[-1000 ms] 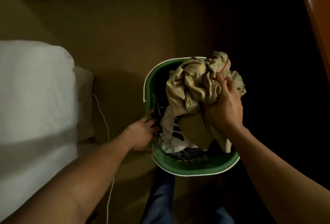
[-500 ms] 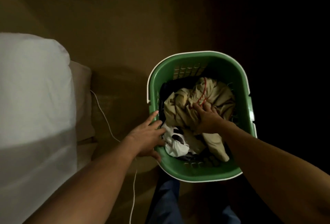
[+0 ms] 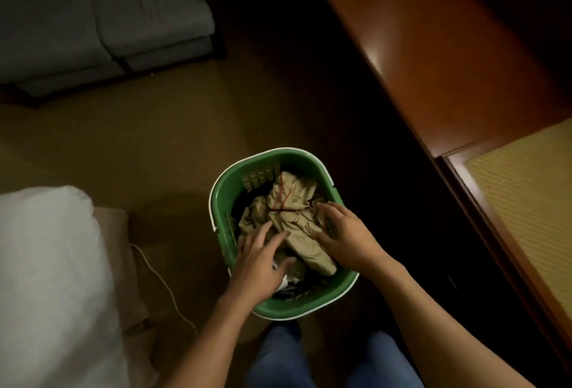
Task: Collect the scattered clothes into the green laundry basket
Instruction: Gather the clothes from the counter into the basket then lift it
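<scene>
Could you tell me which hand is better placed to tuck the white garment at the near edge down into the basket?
The left hand. It hovers open directly over the white garment near the green basket's near rim, while the right hand is spread over the tan garment on the other side.

Basket (image 3: 223, 202) on floor (image 3: 154, 140) — clothes (image 3: 291, 208) inside.
Bed (image 3: 46, 263) left of basket, sofa (image 3: 93, 22) behind, cabinet (image 3: 433, 47) right.
</scene>
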Available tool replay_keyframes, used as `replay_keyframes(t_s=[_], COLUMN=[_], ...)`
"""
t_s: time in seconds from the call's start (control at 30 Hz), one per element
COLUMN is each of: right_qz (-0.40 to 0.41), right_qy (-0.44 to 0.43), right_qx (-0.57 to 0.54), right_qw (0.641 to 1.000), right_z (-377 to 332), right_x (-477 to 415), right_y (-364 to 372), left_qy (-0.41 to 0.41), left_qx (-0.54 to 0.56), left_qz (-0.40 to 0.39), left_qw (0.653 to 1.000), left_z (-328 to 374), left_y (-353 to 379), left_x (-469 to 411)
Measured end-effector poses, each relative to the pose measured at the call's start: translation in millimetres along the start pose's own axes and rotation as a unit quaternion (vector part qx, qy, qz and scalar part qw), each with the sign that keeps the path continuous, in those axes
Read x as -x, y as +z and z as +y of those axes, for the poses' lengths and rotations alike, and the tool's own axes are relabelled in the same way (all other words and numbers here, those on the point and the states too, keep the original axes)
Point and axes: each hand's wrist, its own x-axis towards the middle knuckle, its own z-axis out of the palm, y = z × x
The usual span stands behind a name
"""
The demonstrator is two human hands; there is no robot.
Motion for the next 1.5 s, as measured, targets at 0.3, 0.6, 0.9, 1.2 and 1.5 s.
replay_keyframes(t_s=[0.3,0.6,0.9,1.2,1.5], right_qz=[0.160,0.299,0.417,0.505,0.584], right_qy=[0.029,0.080,0.215,0.315,0.407], right_qx=[-0.128,-0.205,-0.271,-0.365,-0.392], right_qw=[0.978,0.929,0.840,0.716,0.584], right_z=[45.4,164.9,309.5,372.0,402.4], right_x=[119.7,207.0,304.0,350.6,381.2], right_y=[-99.7,-159.8,-192.6,-199.7,-195.9], left_qy=[0.161,0.244,0.339,0.415,0.511], left_qx=[-0.061,-0.051,-0.013,-0.049,-0.074], left_qz=[0.035,0.015,-0.041,-0.151,-0.260], left_qw=[0.984,0.968,0.940,0.896,0.816], left_z=[169.8,327.7,473.0,580.9,658.4], left_y=[-52.0,-0.8,87.9,141.6,198.8], left_x=[-13.9,-27.0,-38.4,-67.4,-89.9])
